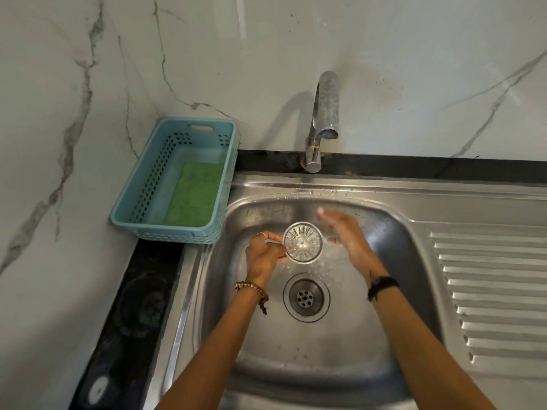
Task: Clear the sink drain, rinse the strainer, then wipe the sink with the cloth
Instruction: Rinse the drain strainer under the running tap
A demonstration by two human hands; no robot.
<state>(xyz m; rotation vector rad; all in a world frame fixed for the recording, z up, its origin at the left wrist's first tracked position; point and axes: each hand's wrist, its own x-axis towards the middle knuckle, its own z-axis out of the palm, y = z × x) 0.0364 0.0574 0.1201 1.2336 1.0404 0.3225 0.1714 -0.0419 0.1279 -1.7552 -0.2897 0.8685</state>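
Note:
My left hand [263,255] grips the round metal strainer [302,242] by its left rim and holds it flat above the steel sink [393,335]. My right hand [346,235] hovers just right of the strainer, fingers spread and blurred, holding nothing. Below the strainer the drain [306,297] lies uncovered, its holes showing. Water glistens on the basin under the right hand. A green cloth [195,196] lies flat inside the blue basket [142,199] to the left of the sink.
The chrome faucet [324,113] rises from the black counter edge behind the basin. A ribbed draining board [491,291] spreads to the right. A black counter strip [130,321] runs along the left, against marble-look wall panels.

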